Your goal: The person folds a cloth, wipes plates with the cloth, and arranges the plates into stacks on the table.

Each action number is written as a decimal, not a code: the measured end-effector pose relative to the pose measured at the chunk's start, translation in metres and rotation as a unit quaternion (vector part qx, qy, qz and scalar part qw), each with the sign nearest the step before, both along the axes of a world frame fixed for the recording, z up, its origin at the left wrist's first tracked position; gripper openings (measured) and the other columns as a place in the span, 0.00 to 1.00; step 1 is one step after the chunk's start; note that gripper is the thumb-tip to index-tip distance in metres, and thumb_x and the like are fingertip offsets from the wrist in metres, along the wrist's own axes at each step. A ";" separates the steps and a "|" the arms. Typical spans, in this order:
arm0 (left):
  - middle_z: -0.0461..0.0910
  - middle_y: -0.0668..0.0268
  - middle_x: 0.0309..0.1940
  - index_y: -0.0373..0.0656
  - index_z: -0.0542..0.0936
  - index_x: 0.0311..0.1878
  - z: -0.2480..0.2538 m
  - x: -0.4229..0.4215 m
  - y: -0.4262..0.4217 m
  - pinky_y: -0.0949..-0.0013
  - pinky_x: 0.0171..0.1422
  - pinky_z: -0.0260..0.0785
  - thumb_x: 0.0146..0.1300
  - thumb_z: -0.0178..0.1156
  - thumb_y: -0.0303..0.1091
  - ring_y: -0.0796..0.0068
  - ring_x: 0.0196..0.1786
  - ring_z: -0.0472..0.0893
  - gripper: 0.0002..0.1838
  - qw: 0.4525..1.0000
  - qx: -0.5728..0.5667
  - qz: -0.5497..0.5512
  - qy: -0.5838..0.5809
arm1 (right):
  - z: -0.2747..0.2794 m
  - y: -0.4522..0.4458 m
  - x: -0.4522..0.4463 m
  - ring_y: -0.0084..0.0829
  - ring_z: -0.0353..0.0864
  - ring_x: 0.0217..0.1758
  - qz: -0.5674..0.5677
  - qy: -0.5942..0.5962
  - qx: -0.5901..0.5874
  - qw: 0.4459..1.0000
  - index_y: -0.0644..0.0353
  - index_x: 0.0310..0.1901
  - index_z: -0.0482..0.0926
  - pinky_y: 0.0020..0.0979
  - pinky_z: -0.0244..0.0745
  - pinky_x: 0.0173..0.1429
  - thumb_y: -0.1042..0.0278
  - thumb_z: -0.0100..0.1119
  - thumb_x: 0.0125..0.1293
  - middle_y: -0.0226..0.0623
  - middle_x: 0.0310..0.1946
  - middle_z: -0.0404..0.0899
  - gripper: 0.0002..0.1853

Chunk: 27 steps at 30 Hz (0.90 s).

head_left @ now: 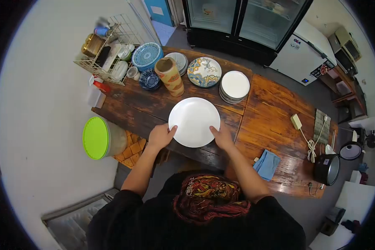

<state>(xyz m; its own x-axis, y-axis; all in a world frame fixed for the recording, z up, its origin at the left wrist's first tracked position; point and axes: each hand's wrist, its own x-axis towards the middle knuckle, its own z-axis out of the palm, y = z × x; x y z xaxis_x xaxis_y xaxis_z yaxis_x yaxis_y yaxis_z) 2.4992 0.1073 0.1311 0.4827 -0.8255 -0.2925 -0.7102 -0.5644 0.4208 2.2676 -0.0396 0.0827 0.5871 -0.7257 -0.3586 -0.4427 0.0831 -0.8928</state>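
A large white plate (194,121) is held level between my two hands over the near edge of the wooden table (146,114). My left hand (161,136) grips its left rim, thumb on top and fingers hidden underneath. On the right rim, my right hand (222,136) has the same hold. Beyond the plate stand a stack of white plates (235,85), a patterned plate (204,72) and a tall yellow-orange patterned cylinder (170,78). Whether the held plate touches the table cannot be made out.
Blue plates (147,55), dark blue bowls (149,79) and a wire rack (108,62) stand at the back left. A green-lidded bucket (96,138) is left of the table. Right: a blue cloth (267,165), power strip (296,121) and black pot (327,169).
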 end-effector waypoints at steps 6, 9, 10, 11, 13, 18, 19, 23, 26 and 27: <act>0.84 0.54 0.27 0.36 0.82 0.33 -0.036 0.042 -0.001 0.54 0.37 0.73 0.70 0.50 0.52 0.46 0.30 0.81 0.26 0.998 0.000 -0.033 0.056 | -0.025 0.009 0.022 0.53 0.82 0.51 -0.010 0.085 -0.106 0.991 0.63 0.73 0.56 0.43 0.77 0.53 0.61 0.51 0.73 0.62 0.58 0.75 0.31; 0.84 0.53 0.27 0.36 0.82 0.32 -0.038 0.053 -0.006 0.53 0.36 0.73 0.70 0.50 0.52 0.46 0.30 0.81 0.26 0.996 0.003 -0.052 0.070 | -0.018 0.011 0.030 0.52 0.82 0.50 -0.033 0.114 -0.097 0.988 0.64 0.74 0.56 0.42 0.78 0.52 0.61 0.50 0.73 0.61 0.58 0.75 0.32; 0.84 0.53 0.27 0.36 0.81 0.31 -0.037 0.053 -0.008 0.53 0.36 0.73 0.70 0.50 0.52 0.46 0.29 0.81 0.26 0.996 0.012 -0.057 0.073 | -0.012 0.011 0.030 0.52 0.82 0.50 -0.044 0.121 -0.085 0.988 0.64 0.74 0.56 0.42 0.77 0.52 0.61 0.50 0.73 0.61 0.58 0.76 0.32; 0.84 0.52 0.27 0.36 0.81 0.30 -0.036 0.053 -0.011 0.53 0.35 0.73 0.70 0.50 0.52 0.46 0.29 0.81 0.27 0.995 0.020 -0.061 0.074 | -0.006 0.012 0.031 0.52 0.82 0.50 -0.053 0.127 -0.074 0.988 0.65 0.74 0.56 0.41 0.77 0.53 0.61 0.50 0.73 0.60 0.58 0.76 0.32; 0.84 0.51 0.27 0.35 0.81 0.30 -0.039 0.052 -0.014 0.53 0.35 0.73 0.70 0.50 0.52 0.46 0.28 0.81 0.27 0.994 0.031 -0.065 0.077 | 0.003 0.013 0.033 0.51 0.82 0.50 -0.063 0.135 -0.061 0.987 0.66 0.74 0.56 0.41 0.77 0.53 0.61 0.51 0.73 0.59 0.58 0.76 0.32; 0.83 0.48 0.25 0.34 0.81 0.28 -0.052 0.047 -0.015 0.52 0.33 0.74 0.70 0.50 0.52 0.45 0.26 0.81 0.28 0.995 0.011 -0.079 0.065 | 0.014 0.016 0.035 0.55 0.82 0.51 -0.050 0.242 -0.128 0.960 0.65 0.76 0.52 0.43 0.77 0.52 0.56 0.49 0.74 0.61 0.60 0.75 0.35; 0.83 0.48 0.25 0.33 0.81 0.28 -0.053 0.045 -0.016 0.52 0.32 0.74 0.70 0.50 0.52 0.45 0.26 0.81 0.28 0.995 0.012 -0.082 0.063 | 0.007 0.015 0.030 0.55 0.82 0.47 -0.041 0.252 -0.154 0.955 0.63 0.76 0.49 0.44 0.77 0.49 0.53 0.47 0.74 0.60 0.54 0.77 0.37; 0.83 0.47 0.25 0.33 0.82 0.28 -0.053 0.042 -0.014 0.52 0.31 0.75 0.69 0.50 0.52 0.45 0.25 0.81 0.29 0.994 0.024 -0.091 0.055 | -0.012 0.016 0.022 0.56 0.84 0.35 -0.010 0.273 -0.224 0.936 0.57 0.79 0.42 0.47 0.79 0.37 0.45 0.44 0.75 0.59 0.37 0.84 0.41; 0.83 0.48 0.26 0.33 0.82 0.29 -0.049 0.039 -0.016 0.52 0.31 0.75 0.69 0.50 0.53 0.46 0.25 0.82 0.29 0.994 0.049 -0.091 0.035 | -0.006 0.009 0.020 0.55 0.84 0.35 0.013 0.312 -0.201 0.928 0.57 0.79 0.43 0.47 0.79 0.37 0.42 0.42 0.75 0.59 0.38 0.84 0.41; 0.83 0.48 0.26 0.33 0.83 0.29 -0.048 0.038 -0.019 0.52 0.31 0.75 0.69 0.50 0.53 0.47 0.25 0.82 0.29 0.994 0.056 -0.095 0.028 | -0.005 0.006 0.019 0.55 0.84 0.35 0.016 0.325 -0.194 0.925 0.57 0.79 0.44 0.47 0.79 0.37 0.42 0.42 0.74 0.58 0.38 0.84 0.41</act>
<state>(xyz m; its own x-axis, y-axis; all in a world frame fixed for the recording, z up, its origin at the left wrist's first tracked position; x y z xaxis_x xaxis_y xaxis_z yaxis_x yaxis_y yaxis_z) 2.5371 0.0884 0.0836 0.3022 -0.8609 -0.4092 -0.7857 -0.4681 0.4045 2.2867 -0.0333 0.0779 0.3619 -0.8603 -0.3592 -0.8937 -0.2106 -0.3961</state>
